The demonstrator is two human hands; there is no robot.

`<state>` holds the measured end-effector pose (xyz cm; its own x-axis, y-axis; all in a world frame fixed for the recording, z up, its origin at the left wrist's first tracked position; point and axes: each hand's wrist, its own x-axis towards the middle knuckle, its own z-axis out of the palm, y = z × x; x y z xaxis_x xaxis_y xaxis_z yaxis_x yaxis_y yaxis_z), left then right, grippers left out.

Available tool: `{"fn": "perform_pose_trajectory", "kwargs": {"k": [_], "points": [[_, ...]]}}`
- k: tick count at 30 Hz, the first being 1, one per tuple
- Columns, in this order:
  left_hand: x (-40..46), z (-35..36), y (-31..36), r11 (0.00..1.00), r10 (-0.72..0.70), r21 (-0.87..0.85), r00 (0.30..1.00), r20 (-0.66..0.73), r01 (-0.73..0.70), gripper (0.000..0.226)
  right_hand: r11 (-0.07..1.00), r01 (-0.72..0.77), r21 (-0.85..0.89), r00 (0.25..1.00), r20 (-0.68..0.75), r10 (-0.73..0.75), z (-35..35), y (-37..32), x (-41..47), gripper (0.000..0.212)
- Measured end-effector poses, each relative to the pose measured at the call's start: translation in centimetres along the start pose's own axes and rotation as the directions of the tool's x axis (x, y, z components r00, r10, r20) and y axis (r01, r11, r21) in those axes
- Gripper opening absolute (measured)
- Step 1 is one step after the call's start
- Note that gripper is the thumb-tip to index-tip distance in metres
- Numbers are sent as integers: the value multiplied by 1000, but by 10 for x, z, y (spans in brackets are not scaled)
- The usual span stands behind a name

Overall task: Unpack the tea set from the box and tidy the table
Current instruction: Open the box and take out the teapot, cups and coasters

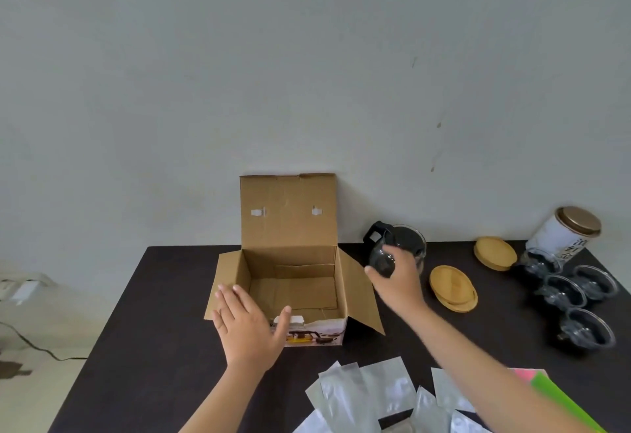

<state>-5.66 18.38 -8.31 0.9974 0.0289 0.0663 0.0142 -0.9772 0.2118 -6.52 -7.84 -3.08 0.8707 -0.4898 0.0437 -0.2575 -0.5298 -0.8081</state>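
The brown cardboard box (293,282) sits open and bare inside at the middle of the dark matte table (153,313), flaps splayed, lid upright. My left hand (247,325) lies flat and spread on its near left corner. My right hand (399,273) wraps a small clear glass cup (382,261), beside the black-handled glass teapot (406,241) and round wooden coasters (452,287).
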Motion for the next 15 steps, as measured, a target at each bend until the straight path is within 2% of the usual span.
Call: {"fn": "perform_pose_trajectory", "kwargs": {"k": [2, 3, 6, 8, 10, 12, 14, 15], "points": [[0, -2, -1, 1000, 10, 2, 1000, 20, -10, 108, 963, -144, 228, 984, -70, 164, 16, -5, -45, 45], [0, -3, -1, 1000, 13, 3, 1000, 27, -14, 109, 897, -245, 367, 952, -84, 294, 22, -7, -66, 41], [-1, -12, 0, 1000, -3, 10, 998, 61, 2, 118, 617, -456, 641, 775, -54, 629, 38, -8, -106, 36], [-5, -16, 1, 997, -54, -43, 996, 76, 58, 120, 362, -519, 774, 646, 78, 759, 45, -8, -116, 39], [-11, -23, 2, 968, -166, -173, 981, 97, 181, 125, 37, -501, 864, 576, 302, 760, 43, -13, -118, 46], [-13, -34, 3, 874, -325, -325, 932, 161, 361, 131, -226, -435, 872, 583, 464, 667, 36, -17, -117, 53], [-12, -47, 1, 741, -426, -454, 869, 252, 495, 130, -382, -367, 848, 623, 529, 576, 27, -21, -114, 55], [-10, -50, -2, 672, -444, -524, 851, 280, 523, 127, -418, -339, 842, 642, 533, 551, 24, -23, -112, 56]]}}
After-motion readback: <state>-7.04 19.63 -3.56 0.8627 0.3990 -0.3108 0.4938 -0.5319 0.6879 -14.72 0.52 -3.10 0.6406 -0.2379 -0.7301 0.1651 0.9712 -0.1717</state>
